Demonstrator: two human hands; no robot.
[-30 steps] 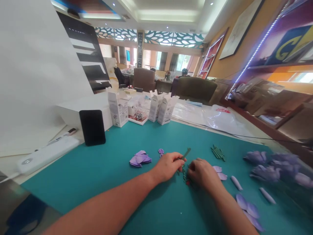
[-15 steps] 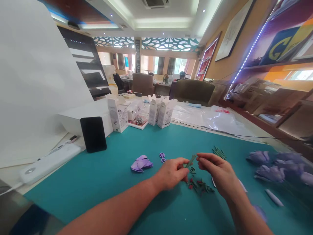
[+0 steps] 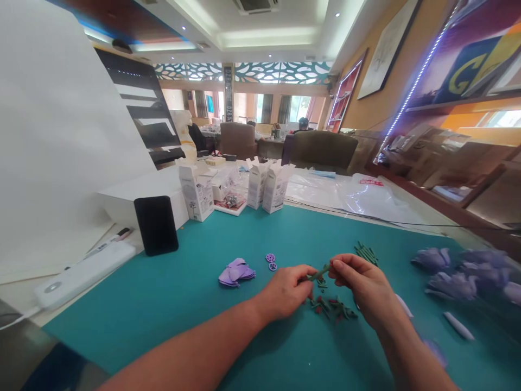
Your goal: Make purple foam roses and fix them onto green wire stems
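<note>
green stem piece point(image 3: 321, 272), one, slim, held slantwise above the teal mat point(image 3: 220, 231), between two bare hands. left hand point(image 3: 288, 291): thumb and forefinger clamped on the stem's lower end. right hand point(image 3: 361, 282): thumb and forefinger brought together on its upper end, remaining fingers curled. beneath and just nearer the wearer: small green and red parts point(image 3: 334, 310), a loose heap, individual shapes too small to tell. small green parts point(image 3: 322, 284), a few, beyond the heap, under the stem. green rods point(image 3: 366, 253), a bundle, lying beyond the right hand. purple wheels point(image 3: 271, 262), two, spoked, lying flat beyond the left hand. purple petals point(image 3: 237, 272), stacked, farther left. pale purple blooms point(image 3: 450, 285), a cluster at right, partly blurred. pale purple tapered piece point(image 3: 458, 326), lying nearer than the blooms. black tablet-like slab point(image 3: 157, 225), upright at the mat's left edge.
</note>
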